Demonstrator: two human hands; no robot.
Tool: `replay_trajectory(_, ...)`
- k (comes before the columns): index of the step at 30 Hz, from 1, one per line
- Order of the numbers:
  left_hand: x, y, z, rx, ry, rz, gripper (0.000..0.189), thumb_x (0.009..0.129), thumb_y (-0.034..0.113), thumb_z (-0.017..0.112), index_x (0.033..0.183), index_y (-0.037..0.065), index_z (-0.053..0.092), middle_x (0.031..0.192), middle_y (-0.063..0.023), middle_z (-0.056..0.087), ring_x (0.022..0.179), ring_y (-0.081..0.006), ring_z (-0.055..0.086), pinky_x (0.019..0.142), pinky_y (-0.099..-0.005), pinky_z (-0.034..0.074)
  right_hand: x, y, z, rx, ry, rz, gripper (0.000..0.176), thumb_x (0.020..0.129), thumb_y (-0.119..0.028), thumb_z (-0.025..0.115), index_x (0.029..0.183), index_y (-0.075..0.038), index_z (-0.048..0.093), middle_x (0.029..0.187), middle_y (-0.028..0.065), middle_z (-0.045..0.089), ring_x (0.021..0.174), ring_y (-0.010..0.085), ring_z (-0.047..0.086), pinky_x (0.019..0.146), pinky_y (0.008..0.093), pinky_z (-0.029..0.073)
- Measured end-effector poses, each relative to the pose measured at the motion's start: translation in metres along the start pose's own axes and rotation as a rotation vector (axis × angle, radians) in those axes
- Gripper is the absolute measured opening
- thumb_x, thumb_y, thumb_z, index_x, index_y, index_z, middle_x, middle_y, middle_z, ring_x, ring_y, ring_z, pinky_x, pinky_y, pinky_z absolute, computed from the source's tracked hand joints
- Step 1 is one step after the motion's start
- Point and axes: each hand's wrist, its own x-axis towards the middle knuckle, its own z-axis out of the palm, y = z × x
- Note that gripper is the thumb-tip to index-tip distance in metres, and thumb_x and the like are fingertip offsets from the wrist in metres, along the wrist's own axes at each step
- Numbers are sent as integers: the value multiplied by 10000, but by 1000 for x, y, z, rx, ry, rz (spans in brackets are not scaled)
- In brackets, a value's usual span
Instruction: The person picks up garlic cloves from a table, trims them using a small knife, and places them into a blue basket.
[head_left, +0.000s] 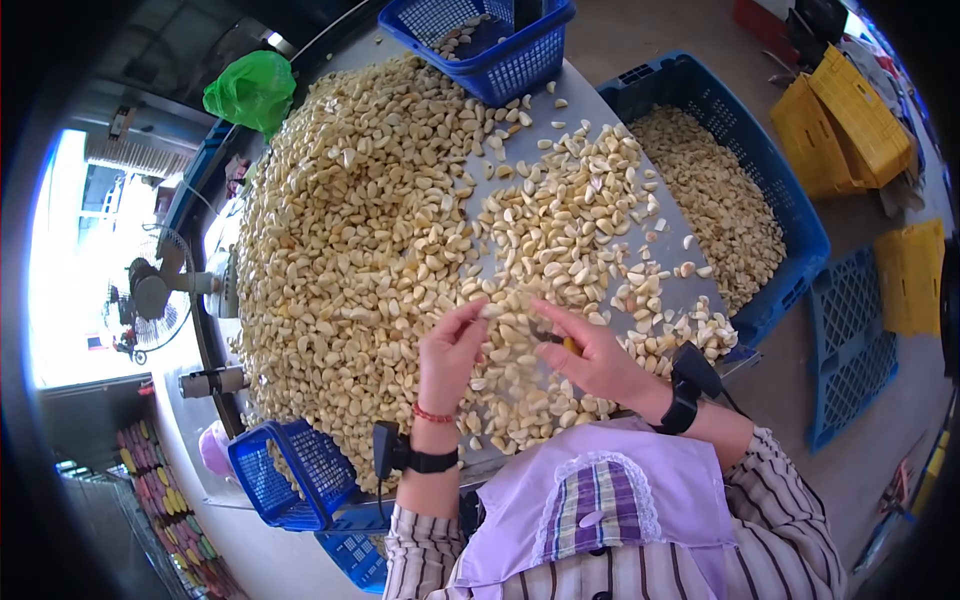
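Note:
Peeled garlic cloves [340, 240] lie in a large heap over the left of the metal table, with a looser spread of cloves [560, 230] to the right. My left hand [450, 355] is above the near part of the heap, thumb and fingertips pinching a pale garlic clove [489, 311]. Close by on the right, my right hand [595, 362] is closed around a small knife [570, 344]; a bit of yellow handle shows, and its blade is blurred. The two hands are apart, fingertips facing each other.
A blue basket [520, 70] stands at the table's far end. Beyond the right edge sits a large blue crate [790, 215] full of cloves. Another blue basket [285, 480] is at the near left corner. A fan [155, 290] and green bag [250, 92] are leftward.

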Motion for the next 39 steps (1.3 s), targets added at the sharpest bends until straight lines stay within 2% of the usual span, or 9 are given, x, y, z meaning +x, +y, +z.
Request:
replay_trajectory(5,-34,8,22,-176,-9,-4,252,826,-21,645,1075,-24,606,813,-6,619,683,-34,556,585,-161,450,-4,1,8,-77,-54,-77,652,873,-273,613,1437,-106,333,669,63,567,559,108,478,548,268,409)
replay_trajectory(8,-41,10,27,-197,-39,13,232,819,-42,645,1043,-18,591,850,-24,630,724,-52,575,634,-179,473,-7,-21,-2,-122,-183,55,654,873,-263,616,1440,-107,329,745,73,599,597,109,503,573,264,425)
replay_trajectory(14,-49,18,35,-174,-24,60,250,811,-47,647,1053,-13,598,875,-36,647,742,-55,589,646,-183,481,-14,-20,-3,39,-138,-26,578,918,-210,575,1437,-114,340,921,44,638,676,70,521,625,220,432)
replay_trajectory(17,-48,8,35,-212,-25,77,209,812,-37,645,1011,1,596,926,-58,653,790,-69,608,665,-182,492,-13,-21,-3,331,-168,186,514,954,-195,521,1436,-130,354,847,9,615,629,41,507,576,189,410)
replay_trajectory(20,-45,-3,42,-508,-58,154,159,839,-7,602,987,30,558,995,-124,651,811,-130,633,588,-190,495,-12,-13,-3,525,-174,266,494,969,-208,497,1438,-147,354,764,-15,561,561,28,468,511,173,379)
replay_trajectory(24,-46,-5,41,-747,-54,98,118,877,60,547,992,66,522,970,-126,643,787,-190,647,569,-277,566,-13,-10,-14,641,-66,204,496,971,-229,494,1440,-155,350,709,-26,514,508,36,434,460,188,355)
replay_trajectory(30,-53,-9,39,-787,-106,30,124,847,-18,557,933,63,518,858,-67,626,650,-124,590,517,-216,464,-25,-22,-10,278,-143,145,538,955,-262,514,1446,-136,331,779,15,581,555,62,495,515,208,403)
replay_trajectory(33,-56,-12,44,-598,-149,75,161,799,-56,599,846,69,509,788,-15,579,579,-51,481,496,-186,383,-21,-13,-3,-37,-216,-184,545,925,-259,549,1429,-158,368,933,90,652,721,127,589,662,276,472)
replay_trajectory(39,-50,-29,41,-701,-325,-32,192,786,-66,605,809,75,478,813,-43,583,494,-36,433,405,-171,317,-28,-4,-3,127,-274,-86,505,926,-299,557,1401,-190,422,822,75,643,700,100,569,667,257,468)
